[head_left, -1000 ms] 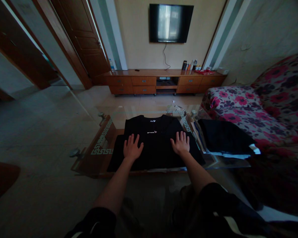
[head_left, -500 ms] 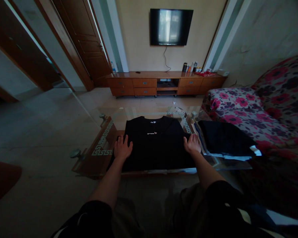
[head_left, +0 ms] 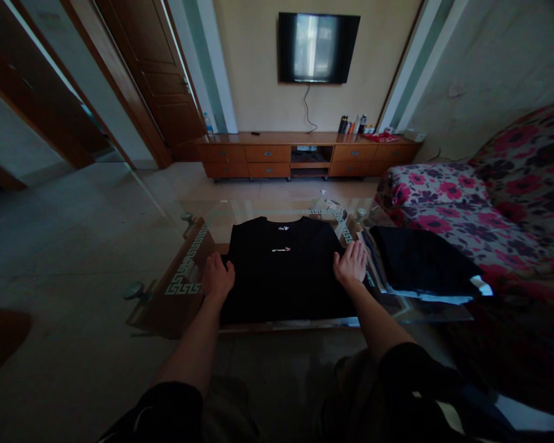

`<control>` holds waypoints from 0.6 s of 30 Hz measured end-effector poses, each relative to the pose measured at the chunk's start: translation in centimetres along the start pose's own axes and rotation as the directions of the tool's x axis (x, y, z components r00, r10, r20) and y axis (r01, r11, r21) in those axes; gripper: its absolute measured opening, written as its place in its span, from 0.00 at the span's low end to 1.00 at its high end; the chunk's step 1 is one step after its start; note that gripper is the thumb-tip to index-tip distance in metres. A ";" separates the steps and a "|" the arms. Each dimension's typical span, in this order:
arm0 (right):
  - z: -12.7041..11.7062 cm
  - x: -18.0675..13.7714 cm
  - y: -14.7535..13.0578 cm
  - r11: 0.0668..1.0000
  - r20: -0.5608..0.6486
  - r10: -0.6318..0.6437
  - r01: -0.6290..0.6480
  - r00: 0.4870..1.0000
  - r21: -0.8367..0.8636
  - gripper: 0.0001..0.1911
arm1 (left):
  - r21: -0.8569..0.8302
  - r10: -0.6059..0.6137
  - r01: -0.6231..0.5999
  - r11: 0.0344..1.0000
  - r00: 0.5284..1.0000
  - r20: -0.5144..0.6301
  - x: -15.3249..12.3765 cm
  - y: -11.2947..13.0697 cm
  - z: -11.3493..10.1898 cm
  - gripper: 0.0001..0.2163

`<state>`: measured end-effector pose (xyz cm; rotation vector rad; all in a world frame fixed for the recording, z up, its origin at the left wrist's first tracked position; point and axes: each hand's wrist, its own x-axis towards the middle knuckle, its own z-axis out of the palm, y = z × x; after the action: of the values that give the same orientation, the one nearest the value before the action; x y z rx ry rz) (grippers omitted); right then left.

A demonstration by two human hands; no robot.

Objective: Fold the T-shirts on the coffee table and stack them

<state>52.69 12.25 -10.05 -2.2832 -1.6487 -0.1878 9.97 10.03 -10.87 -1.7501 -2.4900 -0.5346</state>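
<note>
While Folded Stack (head_left: 425, 261) Sits at Right, Black Shirt (head_left: 289, 286) Looks Nearly Squared

Lying flat at the middle of a glass table (head_left: 183, 288), collar to the far side, the shirt appears well along in its folding, with no sleeve spread wide. Well apart, the left hand (head_left: 218, 280) and right hand (head_left: 351, 264) rest at its left and right edges; whether either pinches cloth cannot be told. Some edge-straightening may remain, and the shirt is not yet on the stack.
</note>
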 end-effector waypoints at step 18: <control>2.1 7.9 -4.0 0.963 0.207 -0.033 -0.024 0.978 0.267 0.31 | -0.140 0.003 0.026 0.990 0.979 0.206 9.5 4.8 2.8 0.33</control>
<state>51.34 21.15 -9.08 -2.1512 -1.6613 0.2705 11.42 20.90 -10.08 -1.9354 -2.6611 -0.5725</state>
